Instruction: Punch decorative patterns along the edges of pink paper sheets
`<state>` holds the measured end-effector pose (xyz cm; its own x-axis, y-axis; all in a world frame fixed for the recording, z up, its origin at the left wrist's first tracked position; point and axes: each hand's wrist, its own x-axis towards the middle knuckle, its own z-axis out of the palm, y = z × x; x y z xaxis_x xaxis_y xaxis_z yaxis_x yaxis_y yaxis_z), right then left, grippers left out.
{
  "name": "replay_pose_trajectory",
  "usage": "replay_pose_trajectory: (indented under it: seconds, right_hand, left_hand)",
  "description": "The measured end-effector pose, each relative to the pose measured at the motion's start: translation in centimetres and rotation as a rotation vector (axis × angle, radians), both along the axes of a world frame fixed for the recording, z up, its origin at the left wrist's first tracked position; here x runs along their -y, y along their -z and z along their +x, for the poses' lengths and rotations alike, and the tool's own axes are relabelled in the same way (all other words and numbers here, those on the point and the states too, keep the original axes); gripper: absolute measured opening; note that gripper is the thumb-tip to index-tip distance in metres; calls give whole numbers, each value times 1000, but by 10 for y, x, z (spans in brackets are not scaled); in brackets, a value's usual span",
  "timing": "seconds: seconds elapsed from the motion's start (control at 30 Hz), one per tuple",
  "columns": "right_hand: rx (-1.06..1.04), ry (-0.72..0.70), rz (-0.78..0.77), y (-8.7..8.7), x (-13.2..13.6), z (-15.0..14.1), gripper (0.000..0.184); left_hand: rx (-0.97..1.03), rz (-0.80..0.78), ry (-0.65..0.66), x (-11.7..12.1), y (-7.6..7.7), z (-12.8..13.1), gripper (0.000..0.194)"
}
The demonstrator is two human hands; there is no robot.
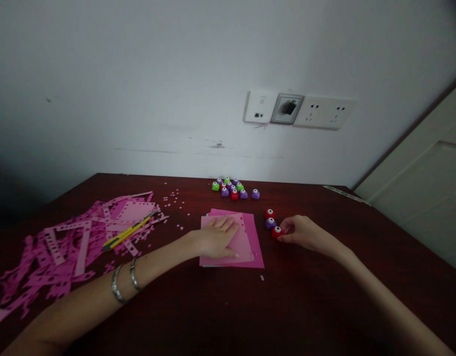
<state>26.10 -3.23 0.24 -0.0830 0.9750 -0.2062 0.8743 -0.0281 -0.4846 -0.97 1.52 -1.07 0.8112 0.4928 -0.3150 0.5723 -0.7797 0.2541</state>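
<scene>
One red punch, partly hidden

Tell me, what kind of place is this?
Probably somebody's home, at a table used for crafts: I see pink paper scraps, little hole punches and wall sockets.

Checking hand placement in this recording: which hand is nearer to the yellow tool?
Left. The left hand lies flat on the pink sheets, right of the yellow tool; the right hand is farther right, fingers at a red eye-topped piece.
</scene>
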Motion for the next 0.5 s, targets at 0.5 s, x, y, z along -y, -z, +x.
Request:
replay_pose_trajectory:
  seconds: [0.5]
  right_hand:
    - [3, -25, 18, 6, -2, 4, 18]
  left_hand:
    - [147, -121, 200, -10, 1, 3, 84]
